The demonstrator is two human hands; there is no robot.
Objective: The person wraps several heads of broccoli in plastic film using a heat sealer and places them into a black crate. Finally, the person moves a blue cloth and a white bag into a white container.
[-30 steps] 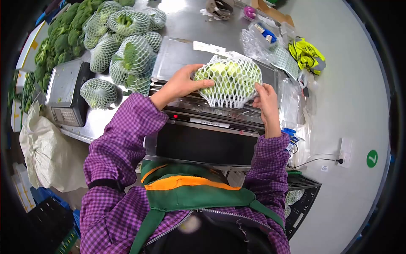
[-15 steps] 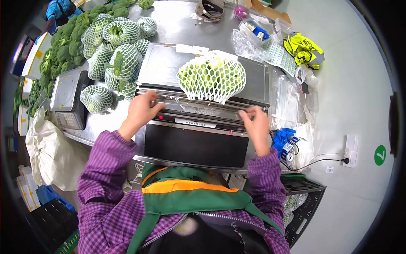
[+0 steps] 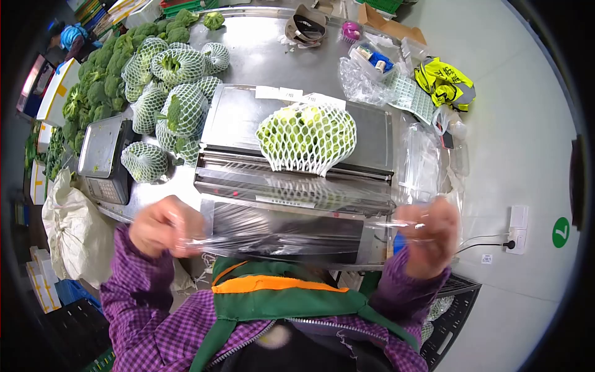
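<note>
The left hand (image 3: pixel 166 227) and right hand (image 3: pixel 429 234) grip the clear film (image 3: pixel 279 230) at opposite edges, spreading it taut, six o'clock from the netted broccoli (image 3: pixel 307 137).

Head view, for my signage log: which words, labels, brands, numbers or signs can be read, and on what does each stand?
"7": round green sign on the wall.
Too small or blurred to read: paper slips on the machine; its front strip; yellow vest lettering; wall sticker; scale keypad.
</note>
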